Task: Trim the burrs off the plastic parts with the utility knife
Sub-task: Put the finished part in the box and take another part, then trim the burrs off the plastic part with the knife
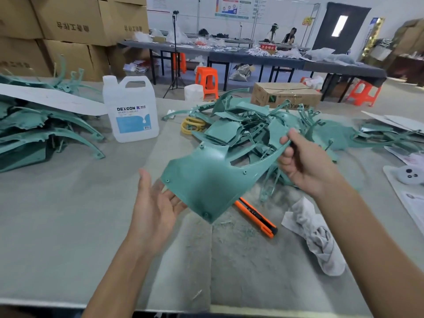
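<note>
Right now the person holds one teal plastic part (pixel 206 180) up over the grey surface (pixel 68 214), a broad curved panel that narrows into a long thin arm. The right hand (pixel 302 161) grips that thin arm, with the thumb on top and the other fingers (pixel 286 154) curled round it from below. The left hand (pixel 156 203) is palm up under the panel's wide left edge. Its fingers (pixel 169 198) are straight and slightly spread, and I cannot tell whether they actually touch the plastic.

The utility knife (pixel 257 216), orange and black, lies flat on the surface in neither hand. It is just below and to the right of the panel's lowest corner, and its upper end is hidden behind the panel. A crumpled white cloth (pixel 314 235) sits near it, to its right. Fine teal shavings dust the surface around both.

Behind the held part is a tangled heap of teal parts (pixel 241 125), with some yellow rings (pixel 192 126) at its left edge. Another stack of teal pieces (pixel 34 129) lies far left, and a white plastic jug (pixel 130 111) stands between the two heaps.
</note>
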The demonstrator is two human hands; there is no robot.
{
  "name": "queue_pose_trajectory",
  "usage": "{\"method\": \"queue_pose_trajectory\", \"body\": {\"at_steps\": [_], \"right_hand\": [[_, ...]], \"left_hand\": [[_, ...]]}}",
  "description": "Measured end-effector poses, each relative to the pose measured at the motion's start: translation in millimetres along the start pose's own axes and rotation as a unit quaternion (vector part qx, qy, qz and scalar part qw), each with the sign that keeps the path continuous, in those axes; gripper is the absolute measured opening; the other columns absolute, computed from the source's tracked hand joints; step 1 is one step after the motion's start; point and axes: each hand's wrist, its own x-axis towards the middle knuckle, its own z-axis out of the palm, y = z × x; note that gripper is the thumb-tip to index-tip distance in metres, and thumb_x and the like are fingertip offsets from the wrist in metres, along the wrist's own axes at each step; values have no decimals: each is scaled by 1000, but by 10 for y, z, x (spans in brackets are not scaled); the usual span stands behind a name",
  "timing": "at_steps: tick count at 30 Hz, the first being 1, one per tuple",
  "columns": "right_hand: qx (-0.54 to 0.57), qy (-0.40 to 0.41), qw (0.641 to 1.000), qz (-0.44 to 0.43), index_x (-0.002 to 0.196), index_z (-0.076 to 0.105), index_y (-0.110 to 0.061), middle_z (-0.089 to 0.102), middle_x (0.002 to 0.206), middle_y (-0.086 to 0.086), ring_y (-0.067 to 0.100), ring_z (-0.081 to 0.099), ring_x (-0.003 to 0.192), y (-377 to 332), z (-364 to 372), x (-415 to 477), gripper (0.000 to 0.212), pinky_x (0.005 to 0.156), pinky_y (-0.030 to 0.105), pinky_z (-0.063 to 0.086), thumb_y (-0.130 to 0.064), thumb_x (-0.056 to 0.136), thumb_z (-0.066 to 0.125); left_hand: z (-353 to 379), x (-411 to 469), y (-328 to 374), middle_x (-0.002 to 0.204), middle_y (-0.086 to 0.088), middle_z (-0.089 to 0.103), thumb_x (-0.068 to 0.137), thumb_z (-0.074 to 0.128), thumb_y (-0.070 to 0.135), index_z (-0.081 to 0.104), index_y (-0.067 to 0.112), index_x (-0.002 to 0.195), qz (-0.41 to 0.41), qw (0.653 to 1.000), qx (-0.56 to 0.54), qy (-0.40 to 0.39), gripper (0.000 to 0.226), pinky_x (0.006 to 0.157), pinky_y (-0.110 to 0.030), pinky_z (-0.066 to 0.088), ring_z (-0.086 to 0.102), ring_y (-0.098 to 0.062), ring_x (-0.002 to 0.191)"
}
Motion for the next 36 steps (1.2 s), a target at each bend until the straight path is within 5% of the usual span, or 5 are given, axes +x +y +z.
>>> {"method": "queue_pose_trajectory", "body": {"at_steps": [7,14,20,25,36], "right_hand": [[-238,-6,971,-5,106,69,-13,75,82,11,14,66,60,658,46,-81,40,50,25,52,-42,108,41],[-782,-55,612,-102,125,60,-22,63,109,2,22,55,104,1338,-252,-240,27,90,31,43,-35,105,48],[-777,-25,621,-100,130,52,-20,63,116,3,24,52,109,1365,-219,-250,32,92,32,40,-37,103,51],[-676,8,732,-87,116,53,-20,53,107,5,19,52,88,1390,-295,-401,21,74,33,42,-38,104,51],[-429,-26,896,-111,115,48,-55,66,75,-5,12,59,53,1356,-157,-1145,34,52,34,53,-51,89,69]], "left_hand": [[-161,-261,126,121,-10,72,89,65,19,66,8,124,37,993,76,76,37,70,-31,61,72,-21,103],[-620,-450,-77,121,-2,56,86,76,18,37,44,137,54,888,374,262,69,74,-41,61,69,-23,99],[-615,-550,-141,151,1,40,80,65,64,49,35,137,147,592,776,163,66,114,-45,24,34,-21,140],[-789,-499,-216,160,21,-24,72,53,87,-10,47,156,-16,586,810,8,112,123,-40,7,-16,-3,149],[-561,-404,-145,123,21,57,97,58,26,49,41,141,181,647,738,61,47,83,-27,42,54,-8,110]]}}
